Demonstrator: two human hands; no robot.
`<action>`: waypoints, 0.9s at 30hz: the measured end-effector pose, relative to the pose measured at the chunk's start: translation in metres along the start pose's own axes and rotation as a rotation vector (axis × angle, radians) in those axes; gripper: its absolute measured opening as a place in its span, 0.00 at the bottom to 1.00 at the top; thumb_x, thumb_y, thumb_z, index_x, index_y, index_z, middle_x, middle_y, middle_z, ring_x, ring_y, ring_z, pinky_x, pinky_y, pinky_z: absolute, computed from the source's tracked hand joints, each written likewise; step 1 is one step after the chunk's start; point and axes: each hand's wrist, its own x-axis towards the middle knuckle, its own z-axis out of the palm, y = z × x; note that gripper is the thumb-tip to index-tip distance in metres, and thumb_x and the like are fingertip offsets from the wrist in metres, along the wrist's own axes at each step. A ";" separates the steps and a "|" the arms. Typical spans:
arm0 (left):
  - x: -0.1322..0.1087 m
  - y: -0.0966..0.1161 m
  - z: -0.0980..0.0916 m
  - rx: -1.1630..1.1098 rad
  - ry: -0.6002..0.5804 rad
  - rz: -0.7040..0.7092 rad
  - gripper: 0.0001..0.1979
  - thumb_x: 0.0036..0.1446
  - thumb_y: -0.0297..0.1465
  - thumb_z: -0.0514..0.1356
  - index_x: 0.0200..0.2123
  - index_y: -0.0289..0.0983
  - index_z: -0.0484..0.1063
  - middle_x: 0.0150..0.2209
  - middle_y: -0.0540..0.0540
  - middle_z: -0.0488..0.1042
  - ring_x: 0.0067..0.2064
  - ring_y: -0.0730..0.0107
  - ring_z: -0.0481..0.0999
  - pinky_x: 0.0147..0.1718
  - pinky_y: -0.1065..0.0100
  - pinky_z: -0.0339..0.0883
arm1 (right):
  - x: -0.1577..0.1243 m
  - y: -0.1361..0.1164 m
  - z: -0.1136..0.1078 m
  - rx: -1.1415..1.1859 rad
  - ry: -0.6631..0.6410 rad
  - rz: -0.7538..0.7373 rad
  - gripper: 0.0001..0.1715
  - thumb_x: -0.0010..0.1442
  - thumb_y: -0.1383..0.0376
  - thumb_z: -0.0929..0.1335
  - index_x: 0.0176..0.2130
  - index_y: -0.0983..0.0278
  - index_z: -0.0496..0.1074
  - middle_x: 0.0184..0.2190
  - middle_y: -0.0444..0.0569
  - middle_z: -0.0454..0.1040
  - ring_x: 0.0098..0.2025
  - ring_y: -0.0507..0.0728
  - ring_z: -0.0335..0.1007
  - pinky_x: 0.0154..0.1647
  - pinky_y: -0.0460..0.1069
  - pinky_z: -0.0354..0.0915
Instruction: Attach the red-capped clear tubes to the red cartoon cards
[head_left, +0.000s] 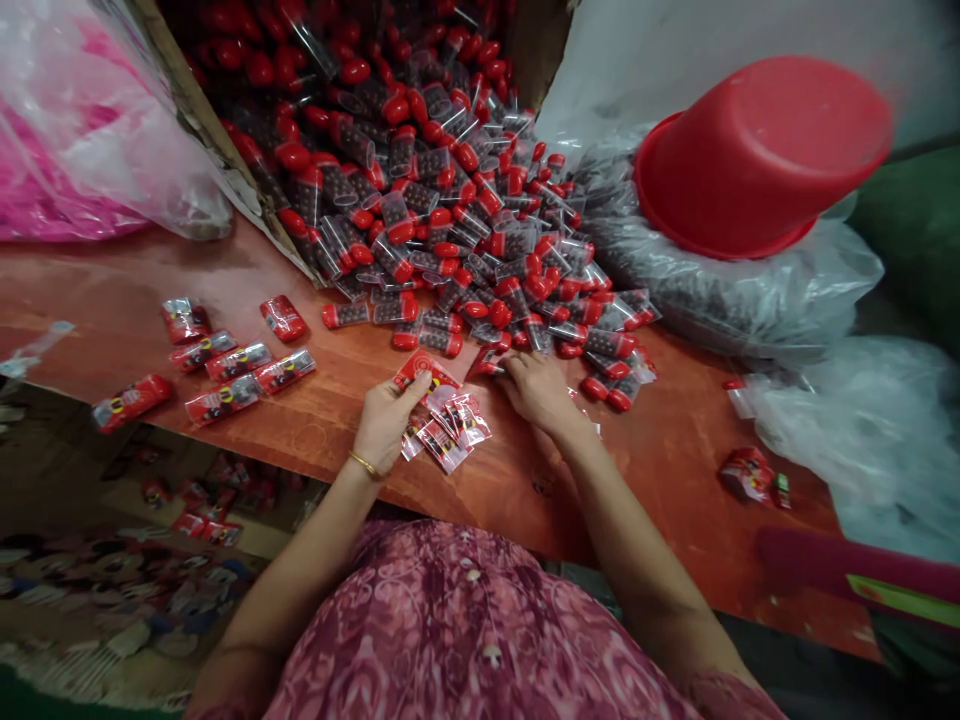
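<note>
Head view: the left hand (386,425) is grasping a red printed packet (421,375), thumb lying across its face, near the front edge of the reddish wooden table (142,300). The right hand (536,390) is resting palm-down at the foot of the heap, fingers curled, with a second red packet (486,363) just beside them; whether this hand is clenched on anything cannot be told from this angle. A small fan of sealed packets (446,432) is lying between the hands, touching the left hand. Toward the table's left edge, flat red packets (223,400) are lying loosely, well apart from the hands. A heap of clear tubes with red caps (420,200) is spilling from a cardboard box (191,110) across the table's back edge, its front reaching the right hand. Beyond the back right corner, a red plastic basin (761,155) is sitting upside down and tilted on a clear bag of dark contents (720,290). Near the right edge, a crumpled red packet (748,475) is lying just beside a clear plastic sheet (847,440). A gold bangle (364,463) is circling the left wrist
</note>
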 end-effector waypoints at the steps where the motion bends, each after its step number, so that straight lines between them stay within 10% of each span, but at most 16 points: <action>1: -0.001 0.002 0.001 -0.013 -0.003 -0.011 0.19 0.31 0.41 0.71 0.21 0.33 0.71 0.14 0.54 0.67 0.15 0.80 0.64 0.15 0.75 0.57 | -0.006 0.000 -0.002 0.006 0.012 0.093 0.15 0.61 0.65 0.62 0.44 0.68 0.71 0.37 0.58 0.76 0.38 0.62 0.69 0.36 0.52 0.59; 7: -0.003 0.007 0.011 -0.059 -0.077 -0.135 0.20 0.32 0.42 0.71 0.20 0.32 0.71 0.18 0.50 0.72 0.18 0.79 0.67 0.16 0.75 0.58 | -0.044 0.000 -0.023 0.138 -0.129 0.413 0.22 0.64 0.55 0.57 0.45 0.61 0.73 0.31 0.53 0.77 0.31 0.62 0.72 0.27 0.50 0.59; 17: -0.011 0.003 0.022 -0.022 -0.112 -0.170 0.22 0.30 0.44 0.71 0.20 0.32 0.70 0.17 0.50 0.72 0.17 0.78 0.69 0.16 0.76 0.60 | -0.072 -0.034 -0.045 0.596 0.318 -0.166 0.24 0.59 0.58 0.66 0.54 0.60 0.65 0.38 0.51 0.70 0.39 0.57 0.67 0.38 0.51 0.65; 27: -0.014 0.004 0.021 0.059 -0.103 -0.126 0.22 0.29 0.44 0.71 0.20 0.31 0.72 0.16 0.49 0.73 0.17 0.78 0.68 0.15 0.77 0.57 | -0.069 -0.044 -0.029 0.606 0.343 -0.111 0.24 0.58 0.59 0.68 0.54 0.58 0.64 0.38 0.50 0.71 0.38 0.57 0.68 0.38 0.52 0.66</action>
